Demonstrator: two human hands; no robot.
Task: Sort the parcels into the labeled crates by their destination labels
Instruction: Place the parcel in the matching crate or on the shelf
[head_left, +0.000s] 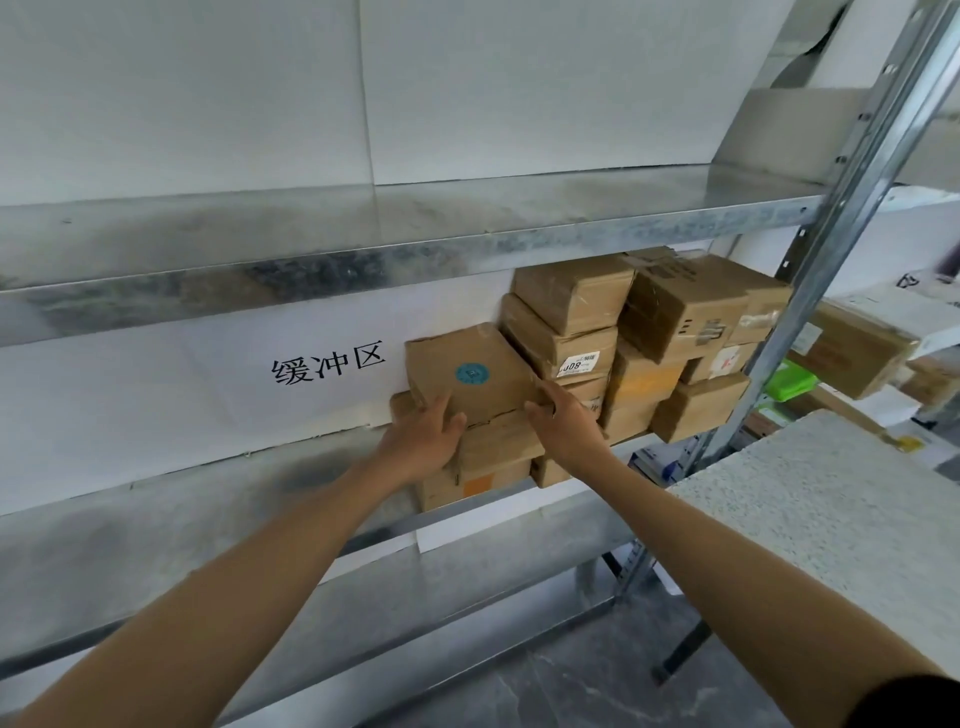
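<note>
Parcel (467, 348) with the blue sticker (472, 374) lies tilted on the shelf (156, 519) stack (493, 467), squarely between your grips. Left grip (423, 441) presses its lower front, right grip (563, 415) its right edge, fingers straight, neither curled round it.

Left hand (423, 441) and right hand (563, 418) pressed on blue-stickered parcel (467, 364), stacked boxes (571, 293) beside, metal shelf (182, 509)

A brown cardboard parcel (501, 353) with a round teal sticker (472, 374) sits tilted at the stack's left end. The left hand (423, 444) lies flat on its near face and the right hand (563, 423) is at its right edge. It rests on a parcel with an orange patch (493, 460). To the right, more taped brown parcels (649, 332) are piled crookedly.
</note>
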